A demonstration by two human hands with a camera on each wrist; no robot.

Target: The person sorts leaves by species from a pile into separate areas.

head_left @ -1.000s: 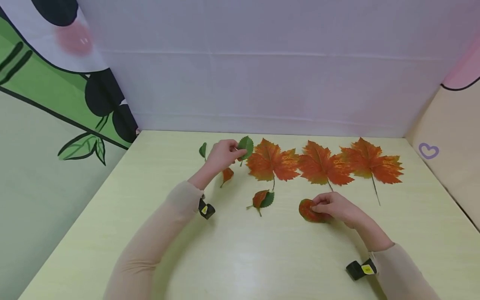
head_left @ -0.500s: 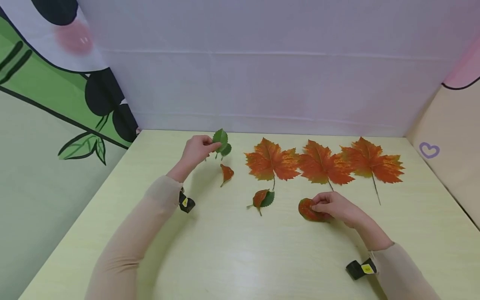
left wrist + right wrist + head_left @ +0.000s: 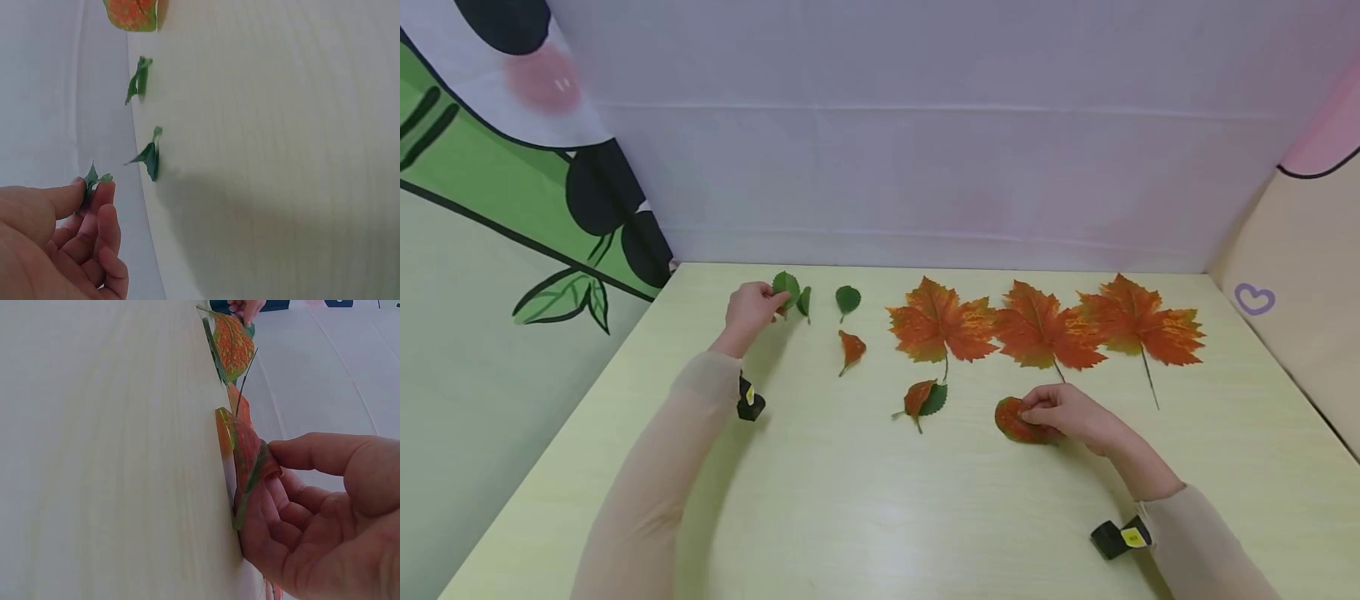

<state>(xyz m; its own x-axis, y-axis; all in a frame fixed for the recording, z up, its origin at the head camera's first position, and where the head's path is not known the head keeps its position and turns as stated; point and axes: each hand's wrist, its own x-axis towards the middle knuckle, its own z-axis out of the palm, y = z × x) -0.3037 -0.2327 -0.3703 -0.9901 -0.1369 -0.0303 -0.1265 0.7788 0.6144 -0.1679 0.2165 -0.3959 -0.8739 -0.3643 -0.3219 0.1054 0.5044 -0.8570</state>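
The left hand [image 3: 751, 315] pinches a small green leaf [image 3: 786, 286] near the table's back left. In the left wrist view, thumb and finger grip that leaf [image 3: 91, 181] by its base. Just right of it lies a narrow green leaf [image 3: 804, 302], then a rounder green leaf [image 3: 847, 300]. Front right of centre, the right hand [image 3: 1071, 417] holds a rounded orange-red leaf [image 3: 1017, 420] low at the table; in the right wrist view the leaf [image 3: 249, 450] is between thumb and fingers. An orange leaf overlapping a green one [image 3: 935, 398] lies between the hands.
Three large orange maple leaves [image 3: 942, 321] [image 3: 1047, 325] [image 3: 1138, 321] lie in a row along the back right of the table [image 3: 850, 517]. A small orange leaf [image 3: 852, 348] lies in front of the rounder green leaf. A pale cloth wall [image 3: 925, 183] rises behind the table.
The left hand has moved left with its green leaf, past the two other green leaves, which now show uncovered. The right hand has stayed in place with its leaf.
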